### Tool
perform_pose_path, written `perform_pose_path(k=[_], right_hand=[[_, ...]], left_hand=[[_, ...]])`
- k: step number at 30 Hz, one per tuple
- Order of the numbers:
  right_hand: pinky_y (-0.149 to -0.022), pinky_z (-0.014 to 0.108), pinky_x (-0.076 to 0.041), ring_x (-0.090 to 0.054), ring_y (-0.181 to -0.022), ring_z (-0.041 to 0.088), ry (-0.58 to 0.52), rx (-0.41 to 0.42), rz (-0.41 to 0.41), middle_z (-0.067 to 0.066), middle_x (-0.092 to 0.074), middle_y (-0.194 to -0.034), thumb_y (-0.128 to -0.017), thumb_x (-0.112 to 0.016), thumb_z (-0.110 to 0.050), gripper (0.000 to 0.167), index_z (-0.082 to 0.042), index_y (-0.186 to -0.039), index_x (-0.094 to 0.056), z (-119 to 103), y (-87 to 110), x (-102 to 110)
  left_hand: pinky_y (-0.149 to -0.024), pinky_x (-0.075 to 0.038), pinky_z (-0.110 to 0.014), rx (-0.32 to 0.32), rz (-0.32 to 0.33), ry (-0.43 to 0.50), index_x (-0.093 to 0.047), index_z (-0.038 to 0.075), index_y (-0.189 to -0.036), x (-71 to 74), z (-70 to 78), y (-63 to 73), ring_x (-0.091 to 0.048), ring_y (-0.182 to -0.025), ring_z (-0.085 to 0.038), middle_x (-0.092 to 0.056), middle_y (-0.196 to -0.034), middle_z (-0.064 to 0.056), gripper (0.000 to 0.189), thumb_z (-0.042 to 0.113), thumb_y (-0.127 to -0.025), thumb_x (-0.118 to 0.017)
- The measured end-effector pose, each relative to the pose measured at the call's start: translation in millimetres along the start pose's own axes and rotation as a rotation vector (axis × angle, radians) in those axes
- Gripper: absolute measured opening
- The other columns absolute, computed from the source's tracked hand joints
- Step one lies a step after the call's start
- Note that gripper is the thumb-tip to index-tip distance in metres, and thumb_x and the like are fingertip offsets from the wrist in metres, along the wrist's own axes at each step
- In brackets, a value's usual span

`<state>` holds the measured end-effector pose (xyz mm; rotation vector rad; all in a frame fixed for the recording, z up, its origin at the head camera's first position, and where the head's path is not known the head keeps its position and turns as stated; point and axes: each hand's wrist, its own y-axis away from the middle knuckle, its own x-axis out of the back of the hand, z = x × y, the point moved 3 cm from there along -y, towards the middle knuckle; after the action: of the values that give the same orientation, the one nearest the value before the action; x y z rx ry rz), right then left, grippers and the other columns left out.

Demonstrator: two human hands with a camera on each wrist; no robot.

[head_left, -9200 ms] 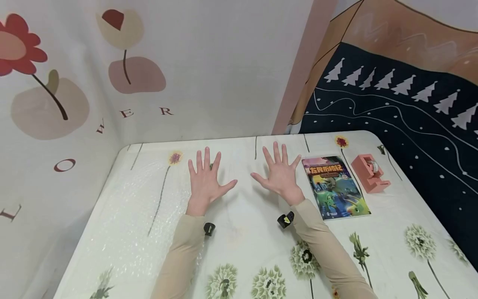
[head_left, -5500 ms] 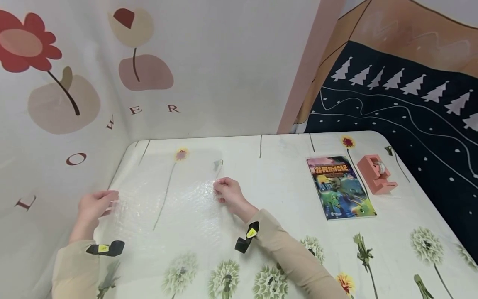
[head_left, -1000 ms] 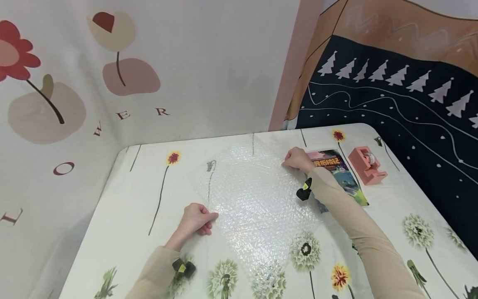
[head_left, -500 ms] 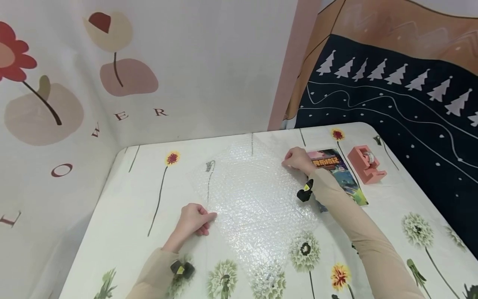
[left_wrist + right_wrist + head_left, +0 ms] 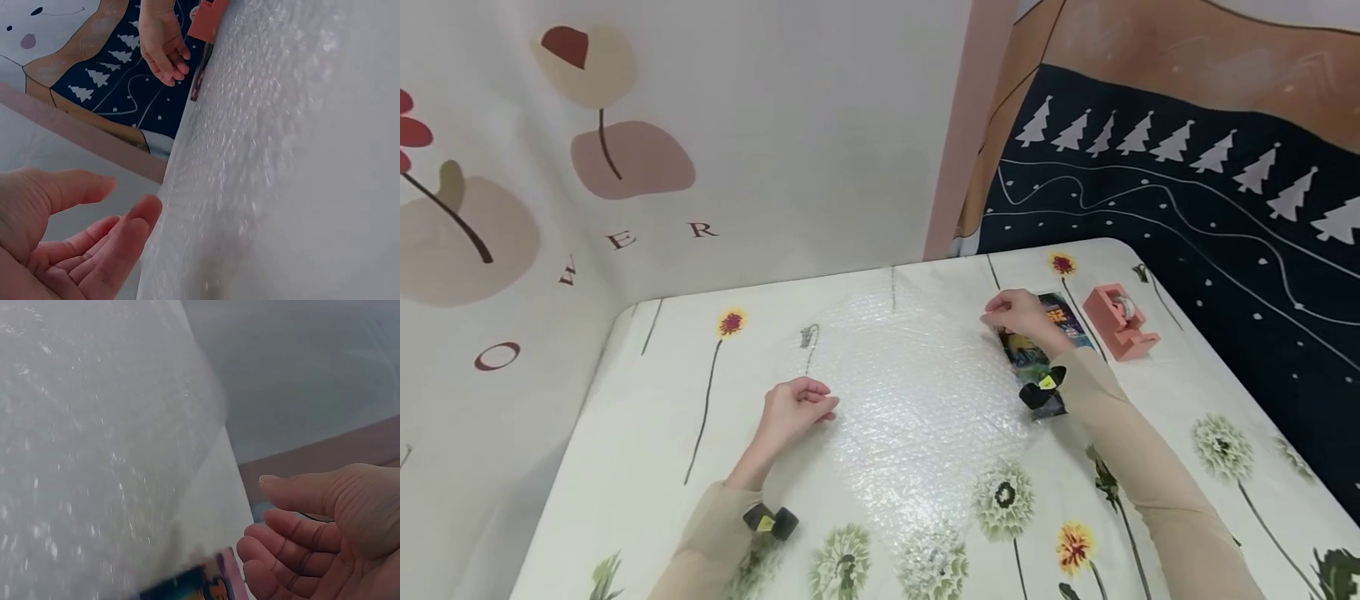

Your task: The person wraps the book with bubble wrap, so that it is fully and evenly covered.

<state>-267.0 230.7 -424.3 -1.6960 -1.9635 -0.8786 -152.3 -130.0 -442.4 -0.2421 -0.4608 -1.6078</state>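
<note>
A clear, shiny plastic sheet of bubble wrap lay on the white, flower-printed surface, btwn the two hands, w/ one corner pointing toward the person; a printed dandelion could be seen thru this corner. The L hand was beside the L edge of the wrap; its thumb and fingers were apart, w/ nothing btwn them, as the L wrist view showed. The R hand was near the R edge, its fingers loosely bent, the thumb a little apart from the index, also holding nothing. The thin, colourful paper book was just beside the wrap, partly hidden by the R hand and wrist; whether the wrap's edge covered it, I cannot tell. To the R of the book, apart from it, stood a pink, blocky tape dispenser w/ a clear roll. Each wrist had a black strap w/ a yellow mark, and both sleeves were beige. Behind the surface, a dark blue fabric w/ white trees hung at R.
</note>
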Motion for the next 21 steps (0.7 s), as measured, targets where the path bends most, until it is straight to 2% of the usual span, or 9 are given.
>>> perform_pose_path(k=[5, 9, 15, 21], right_hand=[[-0.063, 0.032, -0.046, -0.057, -0.074, 0.024, -0.005, 0.016, 0.040, 0.013, -0.064, -0.089, -0.088, -0.066, -0.017, 0.025, 0.003, -0.102, -0.062, 11, 12.1, 14], [-0.062, 0.029, -0.047, -0.053, -0.071, 0.023, 0.005, 0.017, 0.070, 0.013, -0.061, -0.087, -0.089, -0.065, -0.016, 0.027, 0.005, -0.105, -0.061, 19, 22.6, 26], [-0.067, 0.035, -0.049, -0.055, -0.078, 0.031, -0.038, 0.038, 0.125, 0.017, -0.061, -0.091, -0.089, -0.064, -0.013, 0.028, 0.008, -0.106, -0.059, 35, 42.3, 39], [-0.066, 0.027, -0.049, -0.057, -0.080, 0.024, -0.040, 0.072, 0.217, 0.020, -0.062, -0.093, -0.086, -0.067, -0.010, 0.029, 0.011, -0.106, -0.060, 54, 59.8, 51]], left_hand=[[-0.062, -0.052, -0.022, -0.051, 0.004, 0.009, -0.066, -0.003, -0.093, -14.3, 12.1, -11.3, -0.068, -0.073, -0.021, -0.070, -0.082, -0.011, 0.017, 0.005, -0.079, -0.071], [-0.071, -0.053, -0.024, -0.105, -0.017, -0.005, -0.067, -0.002, -0.101, -25.1, 22.5, -22.2, -0.067, -0.084, -0.022, -0.069, -0.094, -0.013, 0.024, 0.006, -0.079, -0.073], [-0.083, -0.051, -0.031, -0.143, -0.106, 0.032, -0.062, -0.005, -0.113, -50.2, 44.0, -39.0, -0.063, -0.099, -0.027, -0.066, -0.108, -0.016, 0.038, 0.010, -0.079, -0.073], [-0.095, -0.045, -0.033, -0.156, -0.234, 0.071, -0.058, -0.005, -0.121, -91.6, 69.0, -50.4, -0.056, -0.111, -0.028, -0.060, -0.120, -0.017, 0.047, 0.012, -0.080, -0.073]])
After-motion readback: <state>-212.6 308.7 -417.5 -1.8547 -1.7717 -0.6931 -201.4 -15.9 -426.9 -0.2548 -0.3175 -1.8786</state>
